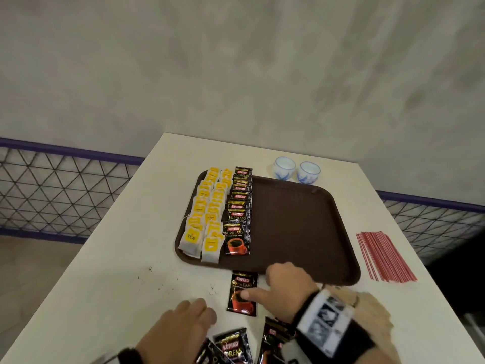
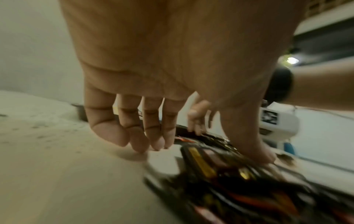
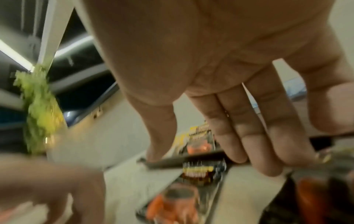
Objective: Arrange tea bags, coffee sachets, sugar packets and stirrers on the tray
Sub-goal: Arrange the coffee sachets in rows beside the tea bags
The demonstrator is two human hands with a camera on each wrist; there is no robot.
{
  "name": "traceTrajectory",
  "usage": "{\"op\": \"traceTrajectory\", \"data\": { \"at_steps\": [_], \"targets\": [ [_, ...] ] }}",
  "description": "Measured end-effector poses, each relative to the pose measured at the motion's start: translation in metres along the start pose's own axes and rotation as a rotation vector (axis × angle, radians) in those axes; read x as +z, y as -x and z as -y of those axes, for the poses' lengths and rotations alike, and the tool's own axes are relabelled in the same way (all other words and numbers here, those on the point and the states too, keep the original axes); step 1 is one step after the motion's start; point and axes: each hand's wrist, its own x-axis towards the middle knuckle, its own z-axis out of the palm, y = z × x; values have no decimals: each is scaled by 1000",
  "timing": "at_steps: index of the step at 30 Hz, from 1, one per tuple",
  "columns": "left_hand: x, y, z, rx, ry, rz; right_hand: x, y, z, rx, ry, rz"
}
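The coffee step is running: the right hand [image 1: 286,287], fingers loose, is pressing its thumb on a loose coffee sachet [image 1: 242,294] lying on the surface at the tray's [image 1: 301,227] six o'clock edge, the left hand [image 1: 183,324] is resting open at seven o'clock, and next the sachet probably needs pinching up and laying beside the sachet row [image 1: 238,208].

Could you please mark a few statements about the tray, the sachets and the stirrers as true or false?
1. The tea bags lie in the tray. True.
2. The red stirrers lie in the tray. False: they lie on the table, right of it.
3. The right hand touches a coffee sachet on the table. True.
4. The two cups stand in the tray. False: they stand on the table behind it.
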Motion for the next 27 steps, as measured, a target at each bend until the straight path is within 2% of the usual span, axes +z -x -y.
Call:
{"op": "traceTrajectory", "data": {
  "at_steps": [5, 8, 12, 15, 19, 22, 27],
  "targets": [
    [9, 1, -29, -56, -107, -32, 19, -19, 34, 114, 83, -20],
    [11, 5, -35, -87, -5, -10, 23, -19, 33, 143, 16, -21],
    [3, 12, -25, -54, 178, 5, 26, -11, 25, 145, -101, 55],
    [-6, 17, -13, -88, 313, -18, 28, -10, 15, 108, -275, 30],
    [-22, 22, 4, -63, 464, -168, 22, -8, -6, 4, -560, -49],
    [-35, 21, 14, -52, 598, -225, 8, -11, -18, -64, -780, -116],
    [-53, 5, 28, -29, 717, -247, -4, -48, -19, -6, -919, -241]
  ]
}}
